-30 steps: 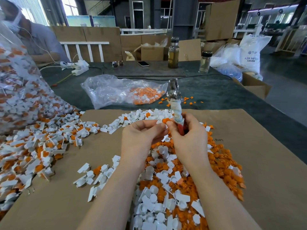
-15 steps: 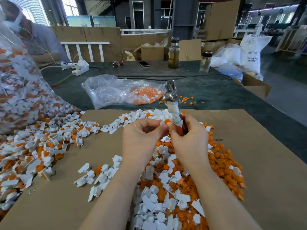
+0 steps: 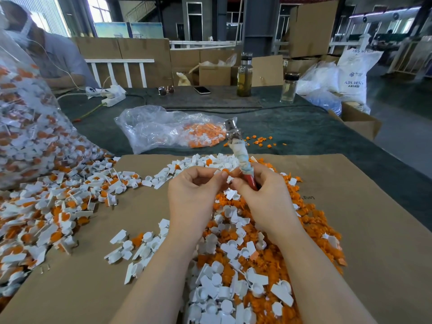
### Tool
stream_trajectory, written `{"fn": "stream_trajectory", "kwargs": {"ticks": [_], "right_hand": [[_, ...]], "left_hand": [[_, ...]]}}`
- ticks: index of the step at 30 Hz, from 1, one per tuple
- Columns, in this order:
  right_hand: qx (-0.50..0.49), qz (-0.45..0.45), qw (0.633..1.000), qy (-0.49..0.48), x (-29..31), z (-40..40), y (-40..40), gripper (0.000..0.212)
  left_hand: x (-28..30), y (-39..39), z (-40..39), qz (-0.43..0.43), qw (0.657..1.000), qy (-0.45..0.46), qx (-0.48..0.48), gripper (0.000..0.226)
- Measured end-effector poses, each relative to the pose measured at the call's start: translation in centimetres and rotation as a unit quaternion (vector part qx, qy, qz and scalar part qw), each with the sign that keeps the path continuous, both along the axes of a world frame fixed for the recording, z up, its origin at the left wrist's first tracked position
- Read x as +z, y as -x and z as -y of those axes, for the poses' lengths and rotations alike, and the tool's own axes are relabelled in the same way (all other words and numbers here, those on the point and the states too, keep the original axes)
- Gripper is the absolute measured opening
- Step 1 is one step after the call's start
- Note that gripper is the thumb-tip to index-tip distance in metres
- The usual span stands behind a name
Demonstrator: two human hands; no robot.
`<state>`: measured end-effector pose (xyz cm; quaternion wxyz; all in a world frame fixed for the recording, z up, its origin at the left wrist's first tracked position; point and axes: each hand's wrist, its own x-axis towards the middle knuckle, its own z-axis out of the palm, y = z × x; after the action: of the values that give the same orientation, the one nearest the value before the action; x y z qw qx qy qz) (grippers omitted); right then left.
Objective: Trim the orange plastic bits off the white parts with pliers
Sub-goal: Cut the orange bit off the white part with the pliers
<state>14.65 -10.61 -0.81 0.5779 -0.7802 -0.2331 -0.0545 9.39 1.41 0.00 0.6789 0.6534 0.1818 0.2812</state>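
Observation:
My right hand [image 3: 259, 197] grips the pliers [image 3: 240, 155] by their cloth-wrapped and red handles, with the metal jaws pointing up and away. My left hand [image 3: 194, 190] pinches a small white part with an orange bit [image 3: 226, 174] at its fingertips, right beside the right hand's fingers. Under both hands lies a heap of white parts and orange bits [image 3: 240, 260] on a brown cardboard sheet [image 3: 374, 242]. A second heap of untrimmed white-and-orange parts [image 3: 46, 206] spreads over the left side.
A big clear bag of parts [image 3: 21, 127] stands at the far left. Another clear bag with orange bits [image 3: 173, 132] lies on the green table behind the cardboard. Two bottles [image 3: 244, 76], a phone, sunglasses and a power strip sit farther back. A person sits at the upper left.
The pliers have tilted further to the left, and both hands stay close together over the heap.

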Motion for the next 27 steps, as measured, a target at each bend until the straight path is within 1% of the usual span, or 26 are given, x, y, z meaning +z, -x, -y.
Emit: {"fn": "stream_trajectory", "kwargs": {"ticks": [4,8,10,13,16,18,20,24,27], "right_hand": [[-0.006,-0.011,1.0,-0.004,0.3,0.2,0.1,0.011],[-0.011,-0.005,1.0,0.009,0.4,0.3,0.0,0.004],[0.005,-0.012,1.0,0.02,0.5,0.5,0.0,0.003],[0.043,-0.047,0.997,0.049,0.6,1.2,-0.2,0.002],[0.087,-0.08,0.989,0.087,0.8,1.9,-0.3,0.01],[0.108,-0.088,0.982,0.13,0.8,2.1,-0.3,0.019],[0.121,-0.088,0.975,0.167,0.9,2.1,-0.3,0.023],[0.141,-0.088,0.968,0.189,1.0,2.1,-0.2,0.021],[0.15,-0.086,0.961,0.215,1.1,2.2,-0.2,0.033]], "left_hand": [[0.0,0.0,-0.2,0.02,1.0,0.018,0.003,0.005],[0.0,-0.1,-0.4,0.021,1.0,0.004,0.003,0.005],[0.0,-0.1,-0.6,0.025,1.0,-0.001,0.003,0.006],[0.0,0.0,-0.9,0.033,0.999,-0.013,0.006,0.004],[0.0,0.2,-1.4,0.051,0.999,-0.004,0.005,0.004],[0.0,0.2,-1.8,0.063,0.998,0.007,0.006,0.006],[0.0,0.2,-2.1,0.071,0.997,0.008,0.01,0.006],[0.0,0.3,-2.4,0.086,0.996,0.018,0.006,0.007],[0.0,0.3,-2.5,0.088,0.996,0.013,0.003,0.008]]}}
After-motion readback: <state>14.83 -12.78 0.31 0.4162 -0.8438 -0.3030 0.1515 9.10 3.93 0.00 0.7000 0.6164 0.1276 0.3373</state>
